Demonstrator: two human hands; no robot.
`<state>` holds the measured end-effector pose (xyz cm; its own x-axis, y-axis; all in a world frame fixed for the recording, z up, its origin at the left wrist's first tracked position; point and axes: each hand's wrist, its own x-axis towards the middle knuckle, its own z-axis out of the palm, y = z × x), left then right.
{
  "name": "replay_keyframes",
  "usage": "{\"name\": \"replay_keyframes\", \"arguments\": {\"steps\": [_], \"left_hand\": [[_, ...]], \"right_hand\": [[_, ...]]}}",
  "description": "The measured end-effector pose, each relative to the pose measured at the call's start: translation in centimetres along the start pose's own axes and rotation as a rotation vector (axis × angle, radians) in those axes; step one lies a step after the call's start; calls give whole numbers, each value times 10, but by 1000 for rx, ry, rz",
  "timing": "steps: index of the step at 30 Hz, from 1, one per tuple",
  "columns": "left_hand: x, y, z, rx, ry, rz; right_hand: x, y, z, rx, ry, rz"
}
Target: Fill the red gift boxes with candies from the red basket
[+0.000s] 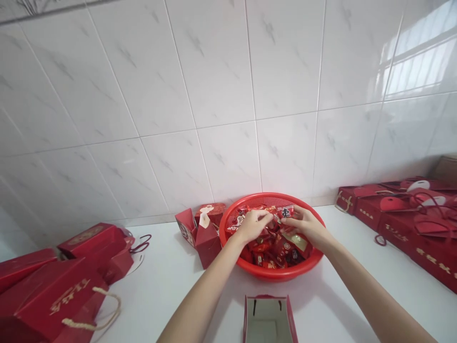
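Clock directions take the red basket point(271, 274) as the dial, with 12 toward the tiled wall point(221, 71). The basket stands on the white counter point(164, 257), heaped with wrapped packets point(262, 245). The left hand point(257, 224) reaches in at 10 o'clock, thumb and fingers drawn near each other; the right hand point(302, 223) lies at 2 o'clock, curved beside a packet with a black character point(286, 212). Whether either is clamped on a packet cannot be told. An open box point(266, 312) lies at 6 o'clock, red cartons point(207, 240) at 9, and boxed stacks at 8 point(76, 290) and 3 point(403, 224).

Likely faults: slick wrappers could slip from a loose pinch; digging could push packets over the rim at 6 o'clock; a lowered forearm could nudge the open box.

Obscured: fingertips among the wrappers, the lower packets, and most small print. The frame crops the open box below and both stacks at the sides.
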<state>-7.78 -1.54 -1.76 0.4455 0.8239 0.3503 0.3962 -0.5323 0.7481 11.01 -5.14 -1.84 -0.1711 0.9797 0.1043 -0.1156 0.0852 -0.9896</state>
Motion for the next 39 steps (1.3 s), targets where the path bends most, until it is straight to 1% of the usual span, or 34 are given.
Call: {"name": "replay_keyframes", "arguments": {"steps": [2,4,6,8,10,11,13,16,18,20,23,25,28,30,34,39], "left_hand": [[1,-2,0,-8,17,14],[3,-2,-1,-31,71,-21],[5,-3,-5,-11,169,-122],[7,-6,-9,64,266,-245],[7,-8,-13,137,308,-326],[6,-9,-14,156,300,-339],[4,-9,-14,175,246,-334],[0,-5,-10,224,116,-295],[-2,-1,-8,338,-12,-229],[-4,3,-8,436,-126,-117],[-11,8,-15,409,-216,37],[-16,9,-21,391,-285,76],[-23,5,-26,439,-388,76],[-25,1,-26,473,-392,62],[-22,-4,-22,488,-334,23],[-21,-6,-19,510,-292,12]], "right_hand": [[0,1,0,-9,-8,-8],[0,1,0,-17,7,-24],[0,1,0,-16,26,-26],[0,1,0,-9,55,-11],[0,1,1,-13,86,8],[0,1,1,-19,99,15],[-1,0,0,-39,122,26],[-1,0,-1,-52,145,25],[0,1,-2,-50,148,27],[0,1,-3,-46,133,31],[0,0,-4,-46,105,29],[0,-2,-3,-42,90,28],[-1,-5,-2,-49,77,39],[-1,-6,-1,-72,74,35],[1,-3,-3,-101,53,18],[1,-3,-3,-127,58,36]]}}
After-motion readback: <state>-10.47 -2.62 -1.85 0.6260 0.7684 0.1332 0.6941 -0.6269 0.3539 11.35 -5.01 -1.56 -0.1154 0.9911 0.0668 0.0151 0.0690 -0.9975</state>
